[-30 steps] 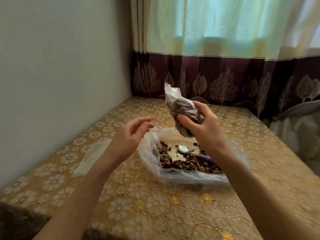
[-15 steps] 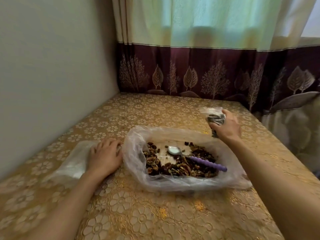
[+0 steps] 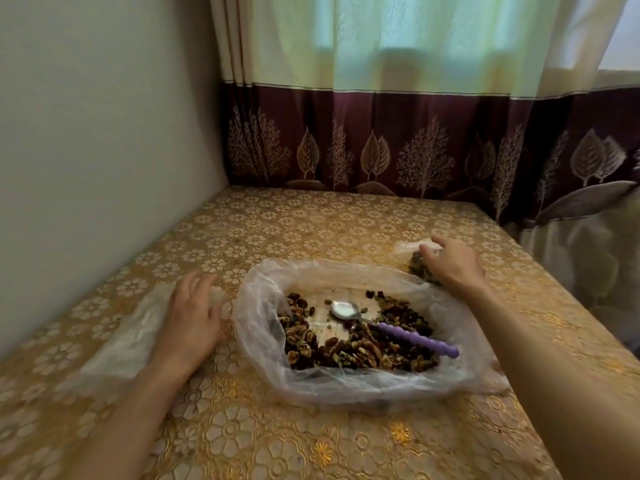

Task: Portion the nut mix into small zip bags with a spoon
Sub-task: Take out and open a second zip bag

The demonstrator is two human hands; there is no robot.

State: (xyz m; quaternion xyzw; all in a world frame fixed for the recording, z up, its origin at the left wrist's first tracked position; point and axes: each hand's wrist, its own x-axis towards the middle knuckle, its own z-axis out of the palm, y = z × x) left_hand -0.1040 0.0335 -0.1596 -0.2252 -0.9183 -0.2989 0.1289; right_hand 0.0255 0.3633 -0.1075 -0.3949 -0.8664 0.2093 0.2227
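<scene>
A big clear plastic bag (image 3: 263,344) lies open in the middle of the table with the nut mix (image 3: 353,351) inside. On the nuts lies a metal spoon with a purple handle (image 3: 415,337). At the far right, a small filled zip bag (image 3: 417,263) rests on the table. My right hand (image 3: 450,261) lies over it, fingers curved on its top. My left hand (image 3: 194,313) rests with spread fingers on a stack of empty clear zip bags (image 3: 131,341) at the left.
The table wears a gold floral cloth (image 3: 311,438). A pale wall (image 3: 86,150) runs close along the left side. A curtain with a maroon leaf border (image 3: 398,143) hangs behind the far edge and down the right.
My right hand has lowered the filled small bag from above the big bag down to the table at the far right. My left hand dropped onto the empty bags at the left.
</scene>
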